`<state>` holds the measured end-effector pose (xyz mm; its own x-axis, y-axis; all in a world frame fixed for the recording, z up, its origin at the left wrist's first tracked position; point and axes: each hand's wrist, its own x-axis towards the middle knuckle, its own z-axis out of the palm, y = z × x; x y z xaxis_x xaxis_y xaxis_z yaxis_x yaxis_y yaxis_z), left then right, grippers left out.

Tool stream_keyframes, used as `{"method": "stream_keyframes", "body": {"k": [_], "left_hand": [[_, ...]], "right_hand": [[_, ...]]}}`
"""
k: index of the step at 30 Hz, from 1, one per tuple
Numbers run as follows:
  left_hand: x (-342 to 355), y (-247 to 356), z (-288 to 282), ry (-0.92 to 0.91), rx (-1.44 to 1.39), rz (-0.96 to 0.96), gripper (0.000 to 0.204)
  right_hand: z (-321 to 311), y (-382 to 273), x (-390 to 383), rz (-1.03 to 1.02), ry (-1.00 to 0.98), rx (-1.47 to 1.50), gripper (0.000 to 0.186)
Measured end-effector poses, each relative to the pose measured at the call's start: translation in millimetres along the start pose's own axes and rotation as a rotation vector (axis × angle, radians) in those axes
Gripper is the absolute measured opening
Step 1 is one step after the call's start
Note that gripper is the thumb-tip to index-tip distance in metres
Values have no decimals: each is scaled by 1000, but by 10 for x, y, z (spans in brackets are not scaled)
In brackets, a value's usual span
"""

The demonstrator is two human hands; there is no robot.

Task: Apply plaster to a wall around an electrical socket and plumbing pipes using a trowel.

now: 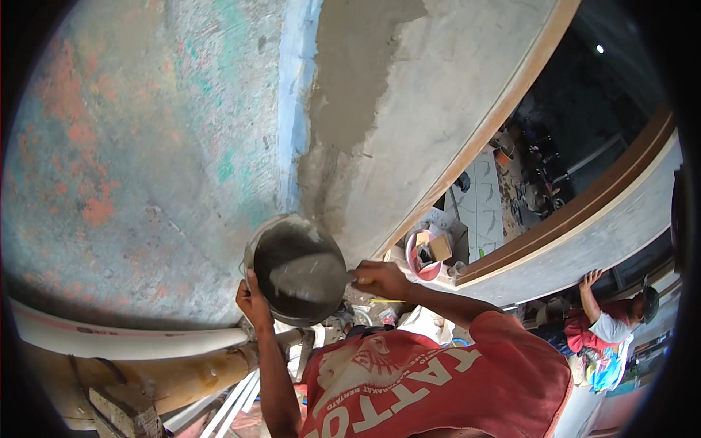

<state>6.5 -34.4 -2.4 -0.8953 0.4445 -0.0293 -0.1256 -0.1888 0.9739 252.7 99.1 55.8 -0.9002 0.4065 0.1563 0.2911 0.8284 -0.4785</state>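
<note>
Likely heavy, the bucket [274, 248] just right of the left grip [255, 303] suits that grip's rim hold; the right grip [381, 281] clasps a trowel [303, 277].

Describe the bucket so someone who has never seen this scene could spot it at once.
Follow the pale blue strip down the wall to its lower end. There, the left hand holds a round, dark bucket, and the right hand has a trowel in it. Its dark grey inside sets it apart from the pink basin farther right.
</note>
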Motion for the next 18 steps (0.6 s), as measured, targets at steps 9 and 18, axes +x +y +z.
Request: {"method": "stream_keyframes", "body": {"k": [9, 18], "left_hand": [[-12, 75, 42, 34, -48, -99, 48], [-16, 50, -17, 55, 59, -88, 47]], "right_hand": [[-468, 803, 442, 317, 350, 185, 20], [-1165, 1189, 1116, 767, 69, 689, 25]]}}
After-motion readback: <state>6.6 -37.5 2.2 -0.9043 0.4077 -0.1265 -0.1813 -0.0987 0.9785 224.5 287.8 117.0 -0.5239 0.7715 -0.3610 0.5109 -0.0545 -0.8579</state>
